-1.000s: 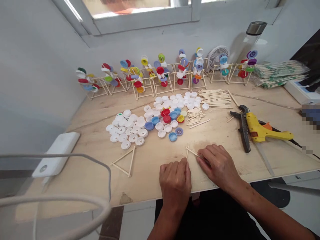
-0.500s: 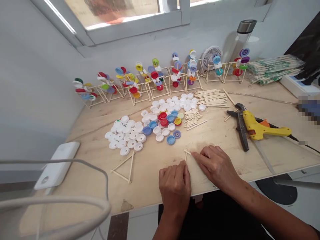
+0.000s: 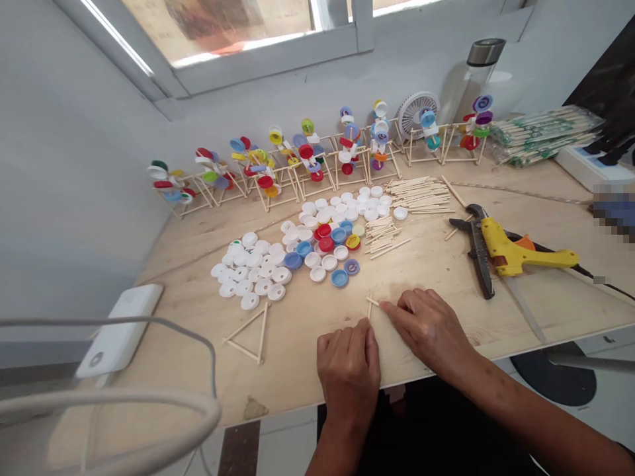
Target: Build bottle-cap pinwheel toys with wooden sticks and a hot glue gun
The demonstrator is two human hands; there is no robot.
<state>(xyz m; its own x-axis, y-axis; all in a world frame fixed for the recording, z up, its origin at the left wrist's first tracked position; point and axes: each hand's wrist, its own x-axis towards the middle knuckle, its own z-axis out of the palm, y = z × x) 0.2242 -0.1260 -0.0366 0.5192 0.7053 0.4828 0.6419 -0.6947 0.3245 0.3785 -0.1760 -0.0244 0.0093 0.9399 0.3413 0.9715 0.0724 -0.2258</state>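
Note:
Near the table's front edge, two thin wooden sticks cross at their far ends. My left hand (image 3: 348,362) has its fingers closed over one wooden stick (image 3: 370,309), whose tip sticks out beyond them. Closed on the other wooden stick (image 3: 373,301) is my right hand (image 3: 427,324), with thumb and forefinger at its near part. Most of both sticks is hidden under the fingers. A triangle of sticks (image 3: 262,334) lies flat to the left of my left hand. Beyond the hands are white bottle caps (image 3: 251,271), coloured caps (image 3: 339,277) and short sticks (image 3: 380,235).
At the right lie a yellow glue gun (image 3: 510,248) and black cutters (image 3: 479,258). A bundle of longer sticks (image 3: 419,196) is farther back. Stick frames with bottle-cap wheels (image 3: 307,162) line the wall, beside a small fan (image 3: 417,116). A cable (image 3: 211,370) loops at left.
The view has shifted very slightly. Both hands keep their hold on the crossed sticks, and nothing on the table has moved.

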